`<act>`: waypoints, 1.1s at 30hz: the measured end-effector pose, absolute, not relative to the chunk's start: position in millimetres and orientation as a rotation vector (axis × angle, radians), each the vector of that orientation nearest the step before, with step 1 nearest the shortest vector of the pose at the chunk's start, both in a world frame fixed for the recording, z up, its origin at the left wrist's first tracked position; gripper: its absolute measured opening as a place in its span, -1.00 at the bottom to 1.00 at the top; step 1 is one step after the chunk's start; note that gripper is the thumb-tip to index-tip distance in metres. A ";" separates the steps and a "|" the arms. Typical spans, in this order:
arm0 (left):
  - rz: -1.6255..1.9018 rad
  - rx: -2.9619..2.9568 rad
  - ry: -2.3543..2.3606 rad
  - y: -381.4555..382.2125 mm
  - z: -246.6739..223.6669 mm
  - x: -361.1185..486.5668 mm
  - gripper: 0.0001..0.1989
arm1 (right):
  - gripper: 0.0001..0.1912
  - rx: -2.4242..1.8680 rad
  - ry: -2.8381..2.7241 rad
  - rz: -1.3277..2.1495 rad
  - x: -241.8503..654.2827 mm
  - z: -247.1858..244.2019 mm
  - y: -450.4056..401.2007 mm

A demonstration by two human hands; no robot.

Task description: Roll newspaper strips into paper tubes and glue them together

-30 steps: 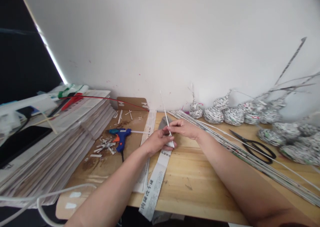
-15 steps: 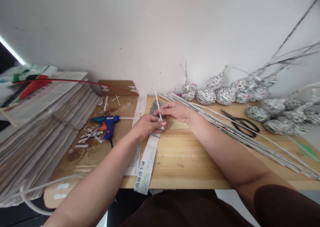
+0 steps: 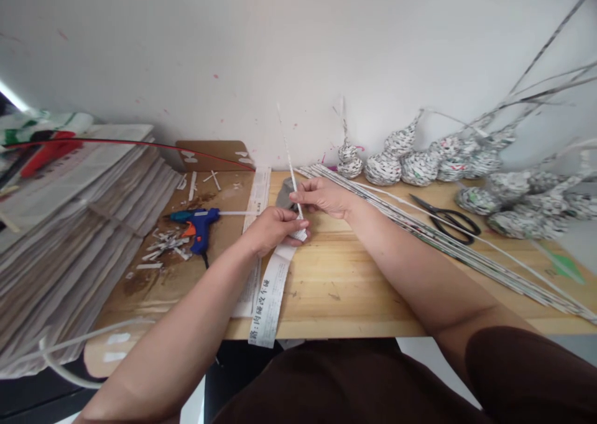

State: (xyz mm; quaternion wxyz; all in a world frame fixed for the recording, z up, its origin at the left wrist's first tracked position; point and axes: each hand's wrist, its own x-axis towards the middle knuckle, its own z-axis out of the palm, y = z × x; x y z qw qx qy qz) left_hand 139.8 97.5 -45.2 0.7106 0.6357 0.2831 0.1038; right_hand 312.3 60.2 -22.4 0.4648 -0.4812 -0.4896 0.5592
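A printed newspaper strip (image 3: 273, 296) slants down from my hands and hangs past the table's front edge. Its upper end is rolled into a thin paper stick (image 3: 288, 153) that points up toward the wall. My left hand (image 3: 280, 230) pinches the strip where it meets the roll. Just above, my right hand (image 3: 321, 198) has thumb and fingers closed on the stick. Behind the fingers lies a grey lump (image 3: 285, 194), partly covered by them.
On cardboard at the left are a blue glue gun (image 3: 200, 228), paper scraps (image 3: 168, 245) and a newspaper stack (image 3: 84, 225). Long paper sticks (image 3: 420, 228), black-handled scissors (image 3: 450, 222) and woven paper gourds (image 3: 383, 168) occupy the right side.
The view has shifted slightly, so the table sits a little higher in it. Both hands keep their hold on the strip and stick, with little visible movement.
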 end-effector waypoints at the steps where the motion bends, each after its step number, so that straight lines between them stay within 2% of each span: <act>1: 0.234 1.415 0.631 97.9 -45.7 139.8 -0.69 | -0.68 -1.177 -1.241 1.386 312.9 -20.8 59.6; 14: 0.257 1.439 0.656 96.5 -43.6 140.6 -0.68 | -0.66 -1.246 -1.278 1.329 310.4 -20.1 60.1; 20: 0.258 1.447 0.675 96.5 -43.9 140.6 -0.69 | -0.64 -1.273 -1.201 1.141 305.7 -19.4 60.9; 25: 0.249 1.425 0.639 96.8 -42.4 140.0 -0.69 | -0.66 -1.210 -1.273 1.331 309.5 -19.2 60.3; 30: 0.239 1.435 0.649 95.9 -41.0 139.7 -0.68 | -0.66 -1.216 -1.185 1.241 310.0 -20.2 61.6; 33: 0.234 1.448 0.647 95.7 -40.7 139.3 -0.69 | -0.66 -1.221 -1.305 1.316 310.5 -17.6 59.9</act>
